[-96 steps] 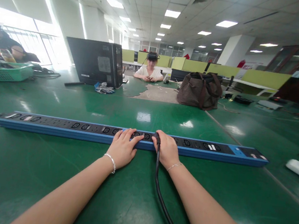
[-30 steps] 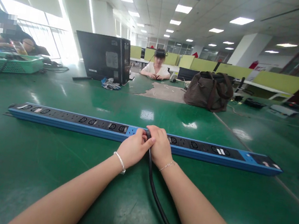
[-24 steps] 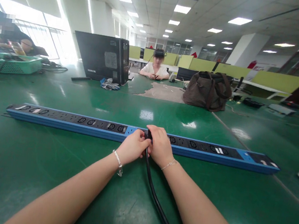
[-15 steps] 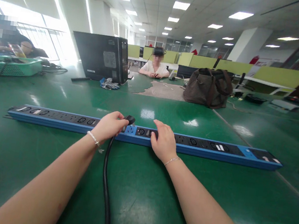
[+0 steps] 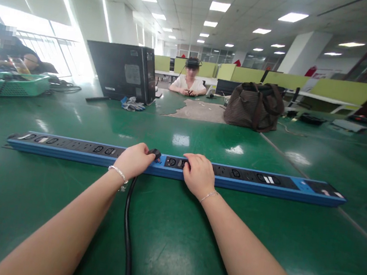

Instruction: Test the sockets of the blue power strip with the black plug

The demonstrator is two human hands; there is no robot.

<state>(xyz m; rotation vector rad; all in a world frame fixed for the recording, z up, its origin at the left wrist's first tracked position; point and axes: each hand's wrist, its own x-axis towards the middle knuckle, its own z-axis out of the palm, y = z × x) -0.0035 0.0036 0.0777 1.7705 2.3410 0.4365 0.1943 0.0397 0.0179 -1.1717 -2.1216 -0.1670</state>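
A long blue and black power strip point(image 5: 255, 187) lies across the green table point(image 5: 171, 227). My left hand point(image 5: 135, 160) is closed on a black plug point(image 5: 155, 153), held low at the strip's middle beside a blue socket section. From under this hand a thick black cable point(image 5: 128, 234) runs down to the near edge of the view. My right hand point(image 5: 199, 175) is wrapped over the strip just right of the middle, its fingers on the far side and its thumb on the near side. Whether the plug's pins are in a socket is hidden.
Behind the strip stand a black computer case point(image 5: 117, 71), crumpled gloves point(image 5: 133, 104) and a brown bag point(image 5: 254, 106). A green basket point(image 5: 13, 88) is at the left. One person point(image 5: 188, 83) sits across the table, another at the far left.
My left hand has lowered the plug to the strip's top. The fingers of my right hand have come down and closed over the strip.
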